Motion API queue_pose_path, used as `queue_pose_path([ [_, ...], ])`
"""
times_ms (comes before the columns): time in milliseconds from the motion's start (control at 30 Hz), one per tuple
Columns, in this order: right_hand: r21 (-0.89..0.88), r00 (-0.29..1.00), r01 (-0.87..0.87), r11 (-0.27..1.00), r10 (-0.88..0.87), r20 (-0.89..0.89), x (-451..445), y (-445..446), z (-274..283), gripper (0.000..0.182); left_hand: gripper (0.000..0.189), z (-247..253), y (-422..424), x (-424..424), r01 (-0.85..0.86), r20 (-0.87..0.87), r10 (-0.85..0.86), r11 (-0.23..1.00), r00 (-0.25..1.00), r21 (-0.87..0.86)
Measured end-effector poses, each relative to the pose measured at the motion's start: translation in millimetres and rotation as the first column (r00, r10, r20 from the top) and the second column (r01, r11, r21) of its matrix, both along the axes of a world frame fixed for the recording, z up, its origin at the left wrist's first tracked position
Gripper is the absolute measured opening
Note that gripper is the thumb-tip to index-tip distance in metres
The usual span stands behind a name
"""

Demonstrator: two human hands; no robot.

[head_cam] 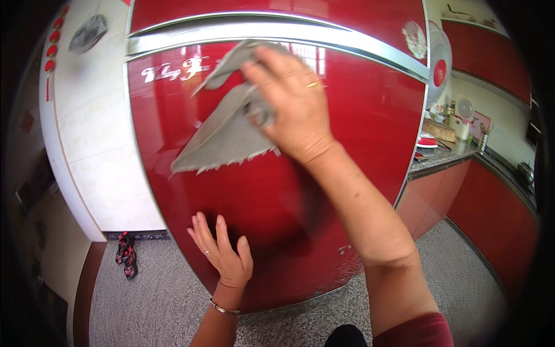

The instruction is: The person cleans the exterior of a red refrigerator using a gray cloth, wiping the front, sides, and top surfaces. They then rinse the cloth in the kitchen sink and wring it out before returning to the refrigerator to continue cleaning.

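Note:
A glossy red refrigerator door [364, 130] fills the middle of the head view, with a silver trim strip [277, 35] across its upper part. My right hand [295, 99], a gold ring on one finger, presses a grey cloth [230, 134] with a frayed edge against the door below the strip. The cloth is bunched under my fingers and hangs down to the left. Lower down, my left hand [225, 253] rests on or close to the door with fingers spread and nothing held. It wears a ring and a metal bracelet [224, 308]. Silver lettering marks the door at upper left.
A white tiled wall [99, 173] stands to the left, with dark and red shoes [127, 256] on the speckled floor [147, 299]. At right are a fan [439, 69], a stone counter [442, 159] bearing several kitchen items, and red cabinets [494, 230].

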State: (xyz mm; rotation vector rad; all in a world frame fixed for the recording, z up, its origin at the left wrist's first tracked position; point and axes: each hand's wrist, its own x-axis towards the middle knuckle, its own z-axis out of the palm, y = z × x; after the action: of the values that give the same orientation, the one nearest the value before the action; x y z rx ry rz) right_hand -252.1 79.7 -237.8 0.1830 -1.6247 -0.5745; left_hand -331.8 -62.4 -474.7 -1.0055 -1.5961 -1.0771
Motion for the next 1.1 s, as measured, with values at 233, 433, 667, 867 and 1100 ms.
queue_pose_path([
  [233, -0.467, 0.766, 0.222, 0.856, -0.449, -0.46, 129, 156, -83, 0.053, 0.065, -6, 25, -5, -0.256, -0.12, 0.248, 0.965, 0.961, -0.058],
  [433, -0.079, 0.995, -0.071, 0.994, 0.076, 0.062, 80, 89, -144, 0.053, 0.067, -1, 36, 11, -0.201, -0.027, 0.201, 0.98, 0.979, -0.011],
  [667, -0.119, 0.985, 0.065, 0.991, -0.082, -0.151, 87, 110, -20, 0.063, 0.068, -5, 79, 36, -0.245, -0.246, 0.201, 0.955, 0.948, -0.164],
  [867, -0.413, 0.841, 0.101, 0.905, -0.3, -0.45, 160, 204, -45, 0.06, 0.072, -5, 86, 42, -0.237, -0.235, 0.2, 0.961, 0.951, -0.141],
  [1100, -0.668, 0.882, -0.321, 0.671, -0.045, -0.469, 132, 154, -232, 0.038, 0.074, -4, 86, 40, -0.236, -0.248, 0.198, 0.962, 0.948, -0.134],
])
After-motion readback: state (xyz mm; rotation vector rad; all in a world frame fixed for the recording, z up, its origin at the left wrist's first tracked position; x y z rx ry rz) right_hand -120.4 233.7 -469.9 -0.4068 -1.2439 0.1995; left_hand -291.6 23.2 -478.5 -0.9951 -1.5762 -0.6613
